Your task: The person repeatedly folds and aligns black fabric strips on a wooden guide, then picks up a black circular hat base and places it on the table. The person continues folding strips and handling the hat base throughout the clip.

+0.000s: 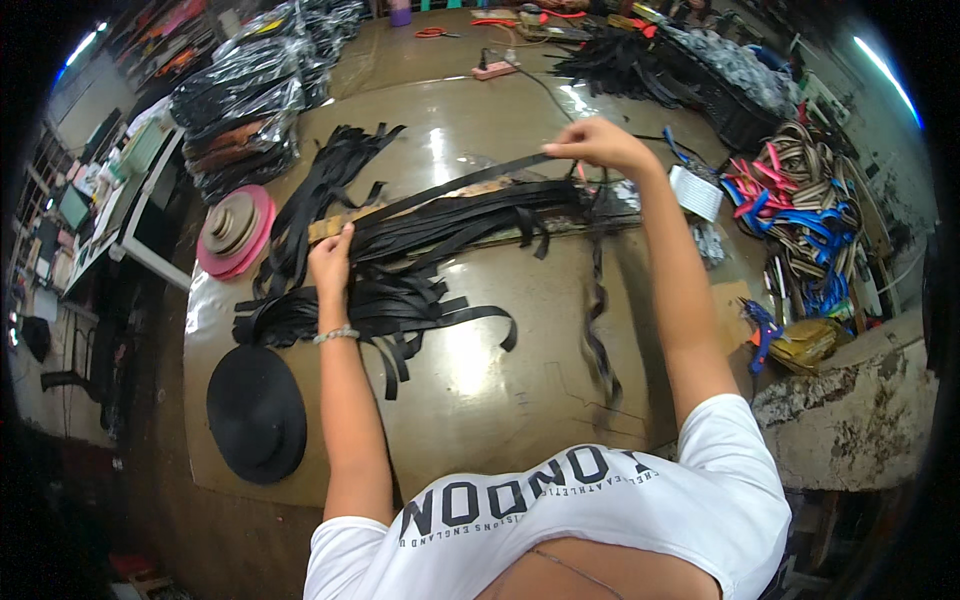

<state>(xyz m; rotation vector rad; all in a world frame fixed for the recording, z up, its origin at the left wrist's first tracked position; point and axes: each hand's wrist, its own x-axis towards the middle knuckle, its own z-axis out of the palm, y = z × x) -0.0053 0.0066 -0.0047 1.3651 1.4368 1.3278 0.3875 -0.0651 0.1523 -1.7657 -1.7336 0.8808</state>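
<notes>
A person in a white short-sleeved T-shirt (600,515) printed with dark lettering holds a long, flat, narrow black strap (450,188) stretched between both bare hands above a glossy brown-topped worktable (480,400). The left hand (330,262), a pale beaded bracelet (337,334) at its wrist, pinches the strap's lower, nearer end between thumb and fingers, beside a short yellowish-brown block (325,230). The right hand (605,145), higher and farther out, grips the other end between thumb and forefinger, the rest of its fingers curled. The strap slants upward from left to right and looks taut.

Just below it, between the hands, lies a long bundle of flat black straps (460,218), its strips running side by side. A loose pile of black strips (330,185) lies beyond the left hand, and a tangled heap of black strips with curling ends (410,308) spreads beside the left forearm.

At the table's left edge sit a beige coil on a round pink disc (232,232) and, nearer the person, a large flat black coil (256,415). Well to the right, past the right forearm, are a heap of blue, pink and tan straps (805,215) and a blue glue gun (765,330).
</notes>
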